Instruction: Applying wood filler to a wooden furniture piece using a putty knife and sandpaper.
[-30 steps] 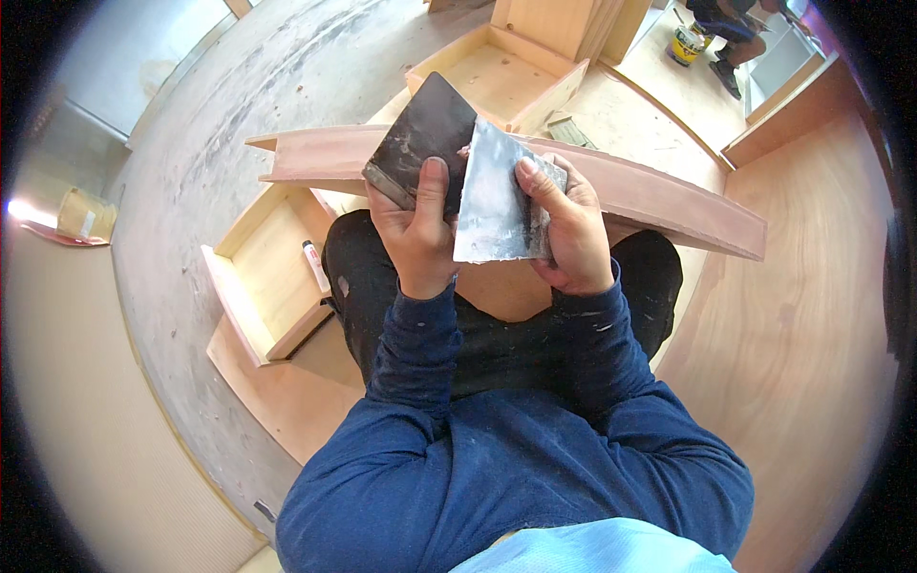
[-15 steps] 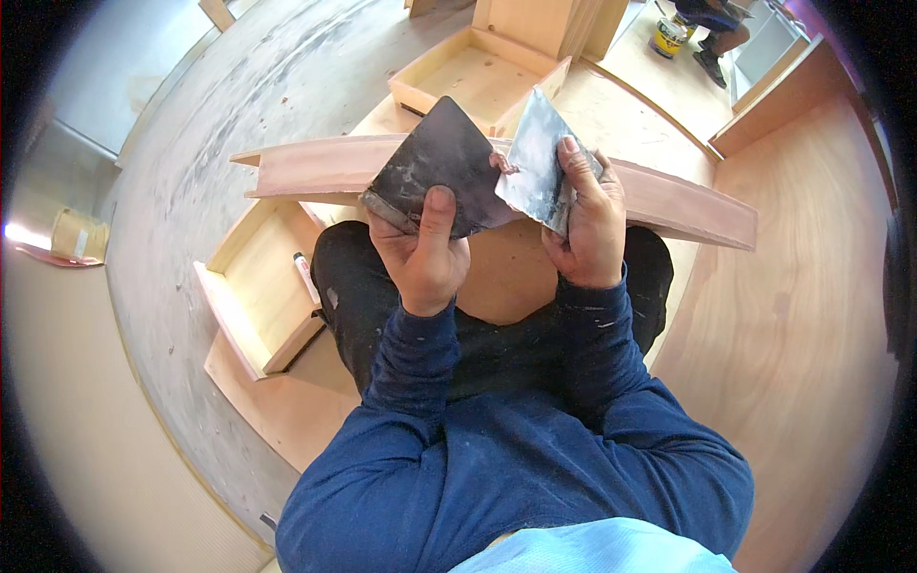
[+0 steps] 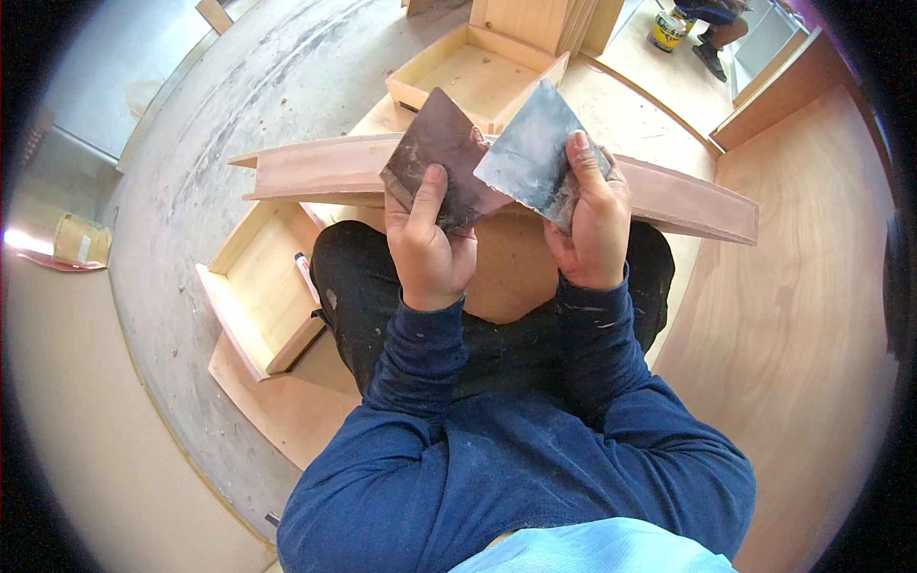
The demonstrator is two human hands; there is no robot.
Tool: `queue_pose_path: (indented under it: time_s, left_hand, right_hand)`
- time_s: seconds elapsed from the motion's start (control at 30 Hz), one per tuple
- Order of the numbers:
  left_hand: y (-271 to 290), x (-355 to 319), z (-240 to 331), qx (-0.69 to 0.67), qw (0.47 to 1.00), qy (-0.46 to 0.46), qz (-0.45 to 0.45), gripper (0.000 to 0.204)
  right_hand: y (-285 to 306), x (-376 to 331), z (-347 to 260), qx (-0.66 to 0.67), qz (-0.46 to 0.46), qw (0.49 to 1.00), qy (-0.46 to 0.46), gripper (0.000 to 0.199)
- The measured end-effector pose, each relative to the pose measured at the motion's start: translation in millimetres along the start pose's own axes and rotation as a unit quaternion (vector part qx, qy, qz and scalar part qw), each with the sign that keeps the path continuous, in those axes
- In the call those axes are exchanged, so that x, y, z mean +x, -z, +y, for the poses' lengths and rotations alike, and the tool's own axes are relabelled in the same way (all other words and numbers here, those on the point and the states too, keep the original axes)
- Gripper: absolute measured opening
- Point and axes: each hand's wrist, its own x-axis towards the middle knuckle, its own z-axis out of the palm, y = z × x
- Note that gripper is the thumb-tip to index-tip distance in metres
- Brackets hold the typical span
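My left hand (image 3: 430, 246) grips a dark, flat putty spreader (image 3: 436, 134), its thumb lying across the face. A shiny metal putty spreader (image 3: 533, 151) is held in my right hand (image 3: 596, 227), thumb on top and fingers behind. The two blades overlap in front of me, the metal one's left corner over the dark one. A little pinkish putty (image 3: 479, 139) shows on the dark blade near where they meet. Beneath them, a long pinkish wooden board (image 3: 315, 174) lies crosswise beyond my knees; the spreaders and hands hide its middle.
A pale wooden drawer (image 3: 263, 277) with a marker (image 3: 307, 277) at its side stands by my left knee. Another drawer (image 3: 468, 69) lies ahead. To the right is a large wooden panel (image 3: 783, 286). Far right, a person's leg (image 3: 714, 55) shows beside a yellow bucket (image 3: 668, 32).
The metal spreader has moved left over the dark one, and its face is turned more toward me. The putty lump that bridged the blades is now mostly hidden or spread.
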Motion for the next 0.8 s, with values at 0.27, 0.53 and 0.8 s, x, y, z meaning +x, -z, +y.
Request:
queue_pose_path:
  time_s: [0.27,0.53,0.8]
  left_hand:
    - [-5,1,5,-0.121,0.958,0.249,-0.073,0.042]
    - [-3,-3,6,-0.185,0.95,0.251,-0.026,0.038]
    - [-3,-6,5,-0.159,0.945,0.286,-0.004,0.033]
  right_hand:
    - [-7,-6,-13,0.115,0.062,0.991,0.008,0.024]
    - [-45,-28,-17,0.165,0.011,0.974,0.154,0.019]
    - [-49,-20,0,0.134,0.131,0.944,0.27,0.033]
